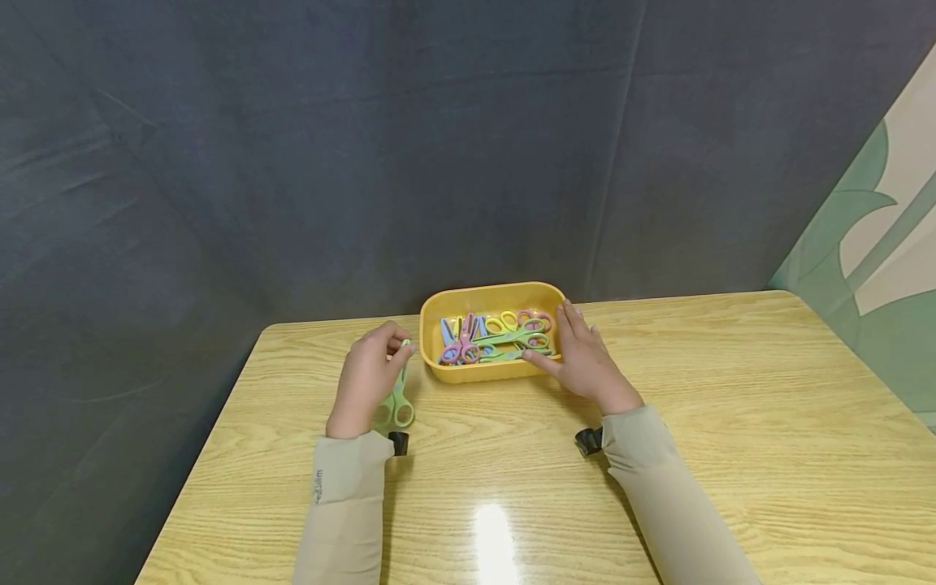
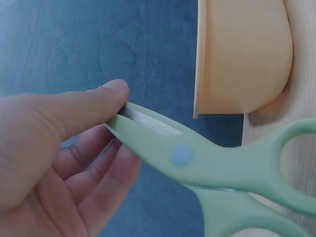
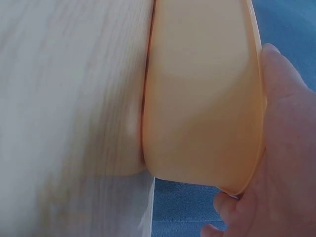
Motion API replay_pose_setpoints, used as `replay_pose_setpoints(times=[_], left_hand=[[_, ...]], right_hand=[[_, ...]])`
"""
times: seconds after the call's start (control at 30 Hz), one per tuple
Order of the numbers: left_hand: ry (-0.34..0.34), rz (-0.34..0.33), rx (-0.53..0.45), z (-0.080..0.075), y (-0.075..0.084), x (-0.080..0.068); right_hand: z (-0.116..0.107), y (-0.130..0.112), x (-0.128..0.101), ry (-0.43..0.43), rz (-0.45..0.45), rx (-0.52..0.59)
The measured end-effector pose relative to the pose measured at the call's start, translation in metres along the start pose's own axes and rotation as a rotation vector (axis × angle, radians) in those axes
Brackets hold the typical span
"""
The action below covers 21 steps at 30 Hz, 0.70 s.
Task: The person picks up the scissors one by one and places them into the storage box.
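Observation:
A yellow plastic tray [image 1: 439, 307] stands at the table's far edge and holds several coloured scissors [image 1: 504, 335]. My left hand [image 1: 374, 366] is just left of the tray. It pinches a pale green pair of scissors [image 1: 398, 406] by the closed blades, with the handles pointing back toward me. In the left wrist view the thumb [image 2: 94, 106] lies on the blade tip of the green scissors [image 2: 197, 158], with the tray [image 2: 242, 54] beyond. My right hand [image 1: 581, 357] rests against the tray's right front corner, fingers straight along the rim. The right wrist view shows the palm [image 3: 286, 148] against the tray wall [image 3: 197, 98].
The wooden table [image 1: 731, 390] stretches wide to the right and toward me. A dark fabric backdrop [image 1: 292, 162] hangs right behind the tray. A green and cream wall panel [image 1: 877, 244] stands at the far right. The table's left edge [image 1: 197, 455] is near my left arm.

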<state>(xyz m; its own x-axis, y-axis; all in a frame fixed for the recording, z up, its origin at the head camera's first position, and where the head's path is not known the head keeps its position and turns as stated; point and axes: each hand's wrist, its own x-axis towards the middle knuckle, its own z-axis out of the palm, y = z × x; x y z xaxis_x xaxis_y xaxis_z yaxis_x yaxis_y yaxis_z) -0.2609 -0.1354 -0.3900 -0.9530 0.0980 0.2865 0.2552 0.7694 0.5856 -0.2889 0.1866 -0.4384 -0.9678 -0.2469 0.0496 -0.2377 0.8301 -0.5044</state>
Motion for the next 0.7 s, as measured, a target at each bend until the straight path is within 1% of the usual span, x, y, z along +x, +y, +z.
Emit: replay_pose_setpoints(times=[0.17, 0.4, 0.53, 0.7], left_hand=[[0.045, -0.004, -0.039, 0.001, 0.004, 0.000], [0.141, 0.015, -0.086, 0.005, 0.008, 0.001], [0.180, 0.010, -0.113, 0.007, 0.012, 0.001], [0.249, 0.012, -0.165, 0.008, 0.015, 0.000]], right_hand=[[0.000, 0.000, -0.001, -0.006, 0.005, -0.001], [0.000, 0.002, -0.001, -0.005, 0.002, 0.006], [0.001, 0.003, 0.000, 0.000, -0.003, 0.007], [0.000, 0.002, 0.000, 0.005, -0.010, 0.007]])
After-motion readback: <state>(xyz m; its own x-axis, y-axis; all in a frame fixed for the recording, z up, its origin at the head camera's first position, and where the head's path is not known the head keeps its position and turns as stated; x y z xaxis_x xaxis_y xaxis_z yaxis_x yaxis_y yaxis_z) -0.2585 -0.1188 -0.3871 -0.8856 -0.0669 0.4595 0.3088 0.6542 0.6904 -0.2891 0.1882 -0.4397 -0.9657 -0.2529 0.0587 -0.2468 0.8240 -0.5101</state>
